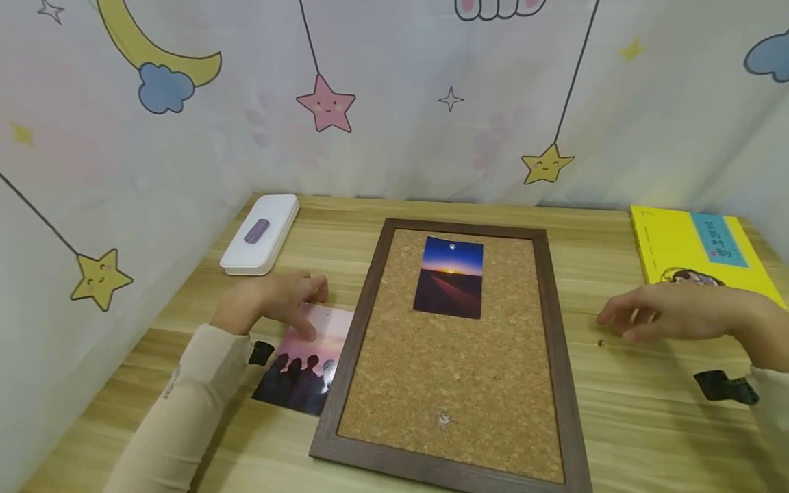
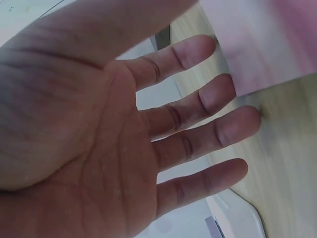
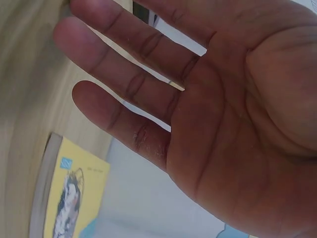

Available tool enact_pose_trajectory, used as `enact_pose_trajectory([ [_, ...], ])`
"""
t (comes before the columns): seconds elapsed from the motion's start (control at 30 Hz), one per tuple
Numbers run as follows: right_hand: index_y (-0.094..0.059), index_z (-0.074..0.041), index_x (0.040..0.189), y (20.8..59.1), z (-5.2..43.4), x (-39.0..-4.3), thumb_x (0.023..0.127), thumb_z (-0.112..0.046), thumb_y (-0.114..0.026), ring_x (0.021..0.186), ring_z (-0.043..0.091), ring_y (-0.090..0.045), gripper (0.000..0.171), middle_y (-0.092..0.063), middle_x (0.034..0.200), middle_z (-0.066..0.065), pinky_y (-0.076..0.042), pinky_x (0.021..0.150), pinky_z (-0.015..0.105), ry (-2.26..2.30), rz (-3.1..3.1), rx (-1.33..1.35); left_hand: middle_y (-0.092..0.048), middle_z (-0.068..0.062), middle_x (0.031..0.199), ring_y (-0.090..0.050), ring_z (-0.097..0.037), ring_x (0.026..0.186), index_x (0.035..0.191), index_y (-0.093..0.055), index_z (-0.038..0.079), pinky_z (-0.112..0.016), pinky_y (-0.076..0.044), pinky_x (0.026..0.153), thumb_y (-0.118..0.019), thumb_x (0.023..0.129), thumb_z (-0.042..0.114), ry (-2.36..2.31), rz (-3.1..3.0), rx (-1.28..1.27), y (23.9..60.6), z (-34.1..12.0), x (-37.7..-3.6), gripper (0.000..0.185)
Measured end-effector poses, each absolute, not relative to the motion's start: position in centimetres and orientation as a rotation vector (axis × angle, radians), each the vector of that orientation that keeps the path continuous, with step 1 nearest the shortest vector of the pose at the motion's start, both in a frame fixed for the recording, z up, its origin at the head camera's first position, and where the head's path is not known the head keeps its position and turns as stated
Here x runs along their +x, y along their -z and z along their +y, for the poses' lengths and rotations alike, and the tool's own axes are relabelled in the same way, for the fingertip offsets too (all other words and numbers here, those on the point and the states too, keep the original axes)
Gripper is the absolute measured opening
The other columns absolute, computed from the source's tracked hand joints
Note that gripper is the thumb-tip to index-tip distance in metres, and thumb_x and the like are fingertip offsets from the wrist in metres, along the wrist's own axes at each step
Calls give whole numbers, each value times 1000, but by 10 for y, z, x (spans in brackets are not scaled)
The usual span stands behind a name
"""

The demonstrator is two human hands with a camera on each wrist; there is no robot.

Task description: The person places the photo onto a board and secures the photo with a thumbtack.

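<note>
A brown-framed cork board lies flat on the wooden table. A sunset photo is pinned near its top. Left of the frame lies a pink photo with dark silhouettes; my left hand hovers over its top edge, fingers spread and straight, thumb touching or just above it. In the left wrist view the palm is open with the pink photo beyond the fingertips. My right hand hovers flat over the table right of the frame, near a tiny pin. Its palm is open and holds nothing.
A white case with a purple eraser sits at the back left. A yellow book lies at the back right, also in the right wrist view. A curtain with stars hangs around the table.
</note>
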State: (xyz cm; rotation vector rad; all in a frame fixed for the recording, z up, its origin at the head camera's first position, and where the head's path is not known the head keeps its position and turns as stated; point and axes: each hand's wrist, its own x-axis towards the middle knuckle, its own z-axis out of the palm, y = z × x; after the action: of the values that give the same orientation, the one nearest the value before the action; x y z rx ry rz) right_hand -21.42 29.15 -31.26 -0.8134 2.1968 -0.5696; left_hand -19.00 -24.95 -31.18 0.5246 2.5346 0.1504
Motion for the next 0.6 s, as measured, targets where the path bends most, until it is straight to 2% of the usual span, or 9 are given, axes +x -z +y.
enact_pose_trajectory([
  [0.33, -56, -11, 99, 331, 278, -217, 88, -25, -55, 79, 9, -54, 18, -58, 93, 2, -45, 65, 24, 684, 2132, -950, -46, -5, 88, -43, -17, 74, 96, -45, 13, -29, -36, 65, -77, 65, 25, -181, 2558, 504, 319, -252, -191, 47],
  [0.6, -54, -13, 88, 333, 270, -216, 85, -28, -59, 66, 5, -49, 16, -54, 77, -3, -42, 58, 23, 636, 2179, -921, -44, -4, 82, -41, -16, 72, 93, -44, 12, -28, -33, 64, -77, 65, 25, -185, 2557, 541, 321, -252, -194, 46],
])
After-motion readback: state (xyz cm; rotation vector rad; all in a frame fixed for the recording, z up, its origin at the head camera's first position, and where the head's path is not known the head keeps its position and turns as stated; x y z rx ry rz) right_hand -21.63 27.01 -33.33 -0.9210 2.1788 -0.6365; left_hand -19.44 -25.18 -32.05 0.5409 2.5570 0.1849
